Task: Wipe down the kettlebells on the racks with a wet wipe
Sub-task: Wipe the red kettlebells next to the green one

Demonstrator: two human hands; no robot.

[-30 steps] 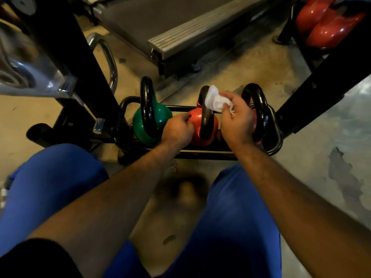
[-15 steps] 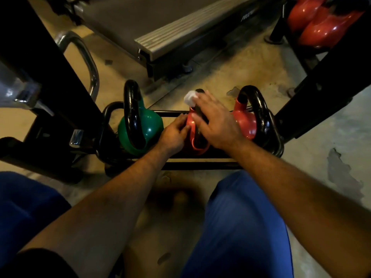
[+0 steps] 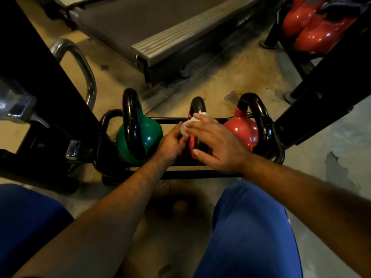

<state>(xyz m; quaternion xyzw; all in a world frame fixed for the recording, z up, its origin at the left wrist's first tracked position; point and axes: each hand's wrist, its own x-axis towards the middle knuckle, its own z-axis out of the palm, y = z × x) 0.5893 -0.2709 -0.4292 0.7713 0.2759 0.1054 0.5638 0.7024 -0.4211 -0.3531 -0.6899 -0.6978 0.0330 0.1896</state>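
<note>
Three kettlebells with black handles stand on a low black rack [image 3: 200,174] on the floor: a green kettlebell [image 3: 151,133] at the left, a middle red kettlebell [image 3: 191,144] mostly covered by my hands, and a right red kettlebell [image 3: 244,128]. My right hand [image 3: 217,142] lies over the middle one. Its straight fingers press a white wet wipe [image 3: 186,126] against the handle [image 3: 198,105], and the thumb is spread toward me. My left hand [image 3: 171,142] grips the middle kettlebell's left side with curled fingers, its fingertips by the wipe's edge.
A treadmill deck [image 3: 160,31] lies on the floor beyond the rack. Black machine frames stand close at the left [image 3: 50,93] and right [image 3: 329,97]. More red kettlebells [image 3: 313,31] sit on another rack at the top right. My knees in blue trousers [image 3: 251,227] are near the rack.
My right hand came down from above the handle and laid the wipe on the middle red kettlebell, then slid it toward me along the handle. My left hand stayed at its left side.
</note>
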